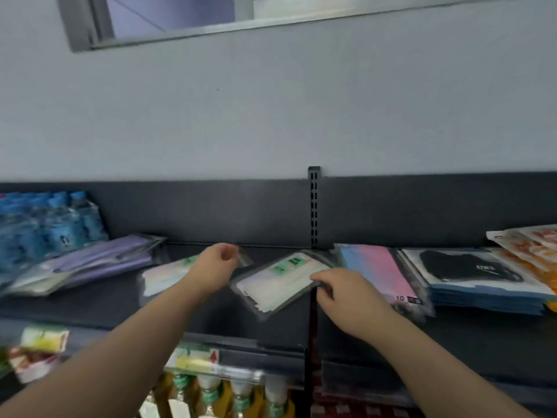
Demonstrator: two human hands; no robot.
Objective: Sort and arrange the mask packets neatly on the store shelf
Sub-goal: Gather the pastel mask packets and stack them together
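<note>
Right hand pinches the tilted clear white-mask packet at its corner; left hand curled, hold unclear. Thin grip: packet may slip off the dark shelf.

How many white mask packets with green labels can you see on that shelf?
2. One white packet lies flat behind the left hand. The other white packet sits tilted at mid-shelf, with the right hand at its right edge. More may be hidden under the hands.
</note>
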